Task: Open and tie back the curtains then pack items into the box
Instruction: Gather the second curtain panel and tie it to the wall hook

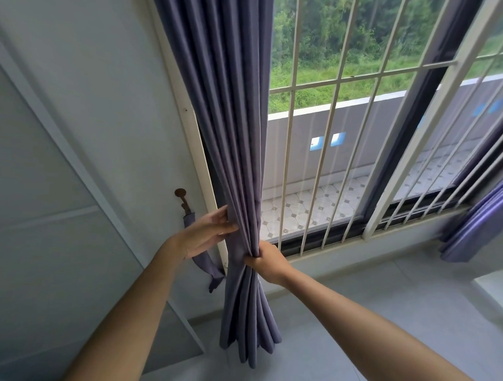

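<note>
Two hands work on the curtain (232, 132), which hangs gathered into tight folds at the left side of the window (346, 122). Right hand (267, 262) grips the bundle low down, its fingers (252, 258) curled round the cloth and squeezing the folds to a narrow waist; below that grip the curtain flares out again and ends just above the floor (354, 322). Left hand (206, 234) is a little higher, on the bundle's left edge, with its fingers (229, 228) mostly straight and close together, tips laid against the outer folds, thumb above them touching the cloth.

On the wall (105, 99) just left of the window frame sits a brown hook (181, 198). A tieback (205, 262) of the same purple cloth hangs from it, looping down behind the left wrist and ending near the curtain's left edge; neither hand holds it.

White bars (333, 107) cover the glass, and beyond them lie a tiled balcony and green growth. At the far right edge a second curtain (483, 221) hangs bunched near the sill. No box is in view.
</note>
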